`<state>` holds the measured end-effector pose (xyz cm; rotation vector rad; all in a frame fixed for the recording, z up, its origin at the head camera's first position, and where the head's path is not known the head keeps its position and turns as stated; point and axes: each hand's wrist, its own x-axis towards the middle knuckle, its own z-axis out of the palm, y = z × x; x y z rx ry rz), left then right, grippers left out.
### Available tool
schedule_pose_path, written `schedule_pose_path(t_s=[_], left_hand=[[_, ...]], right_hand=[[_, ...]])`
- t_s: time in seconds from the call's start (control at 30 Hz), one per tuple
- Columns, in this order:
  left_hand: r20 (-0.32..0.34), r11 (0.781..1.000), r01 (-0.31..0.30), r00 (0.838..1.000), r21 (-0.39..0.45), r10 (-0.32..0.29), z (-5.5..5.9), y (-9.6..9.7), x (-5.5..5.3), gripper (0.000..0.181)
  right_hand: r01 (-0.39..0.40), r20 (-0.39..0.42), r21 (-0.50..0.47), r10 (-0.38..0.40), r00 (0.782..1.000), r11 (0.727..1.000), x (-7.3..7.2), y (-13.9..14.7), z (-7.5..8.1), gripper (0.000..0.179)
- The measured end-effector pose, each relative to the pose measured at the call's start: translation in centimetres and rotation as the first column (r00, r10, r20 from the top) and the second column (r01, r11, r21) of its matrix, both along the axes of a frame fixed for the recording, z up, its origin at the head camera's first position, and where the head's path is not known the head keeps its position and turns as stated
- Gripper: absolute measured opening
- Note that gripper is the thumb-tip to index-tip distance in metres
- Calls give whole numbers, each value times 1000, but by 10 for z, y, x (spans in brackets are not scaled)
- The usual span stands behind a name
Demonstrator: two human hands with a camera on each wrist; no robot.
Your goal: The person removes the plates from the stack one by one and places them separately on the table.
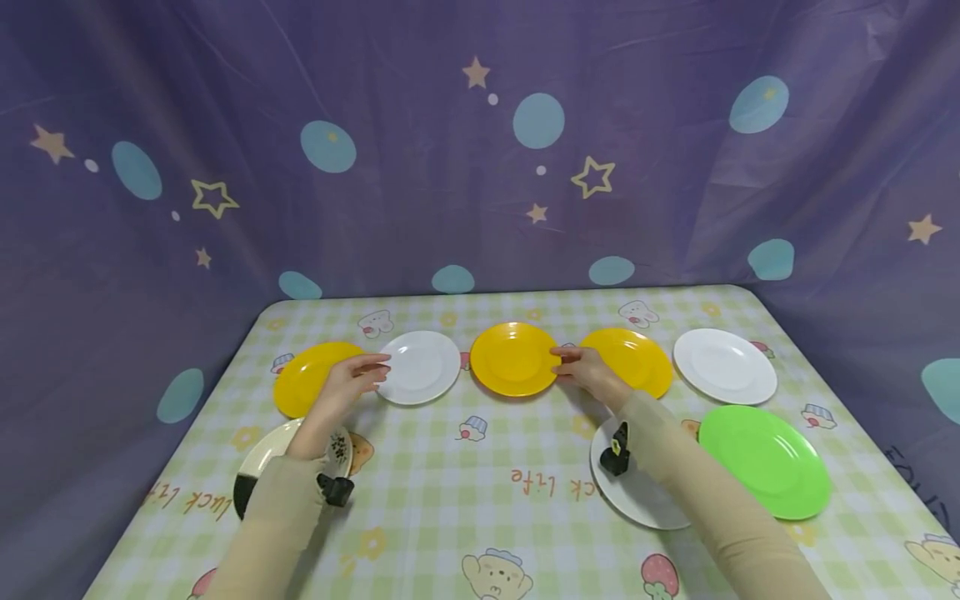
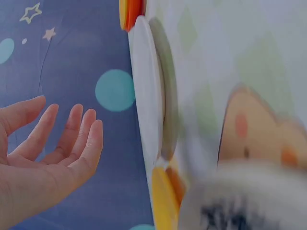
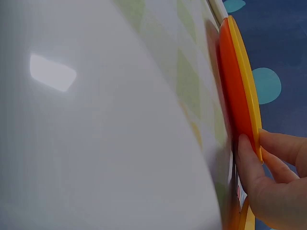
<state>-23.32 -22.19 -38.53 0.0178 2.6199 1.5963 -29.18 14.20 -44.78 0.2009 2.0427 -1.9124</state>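
Observation:
At the middle of the back row is a yellow plate (image 1: 513, 358). My right hand (image 1: 588, 372) pinches its right rim, the thumb on the underside and fingertips over the edge in the right wrist view. My left hand (image 1: 348, 385) hangs over the cloth with its fingers apart and holds nothing. Its fingertips overlap the left edge of a white plate (image 1: 420, 367) in the head view. Partly behind that hand lies another yellow plate (image 1: 307, 379). A further yellow plate (image 1: 633, 362) is beside my right hand.
A white plate (image 1: 723, 365) lies at the back right, with a green plate (image 1: 765, 462) in front of it. Another white plate (image 1: 630, 492) is partly hidden under my right forearm. A patterned dish (image 1: 262, 450) sits beneath my left wrist. A purple curtain (image 1: 420, 225) hangs behind the table.

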Motion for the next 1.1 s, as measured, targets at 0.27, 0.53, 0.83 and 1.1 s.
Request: schedule_pose_path(t_s=[0.27,0.53,0.83,1.1], left_hand=[[-27,997,23,999,78,-21,-12,35,-12,31],[-78,984,83,994,157,-71,-38,59,-32,28],[28,982,-4,1000,189,-1,-40,87,-36,29],[98,978,-74,994,197,56,-43,104,-39,30]], right_hand=[[-4,13,9,4,1000,1000,0,1,1,42],[-29,-22,12,29,999,1000,4,2,1,42],[-44,-51,12,44,998,999,5,3,0,43],[-46,-42,13,47,998,999,5,2,0,43]])
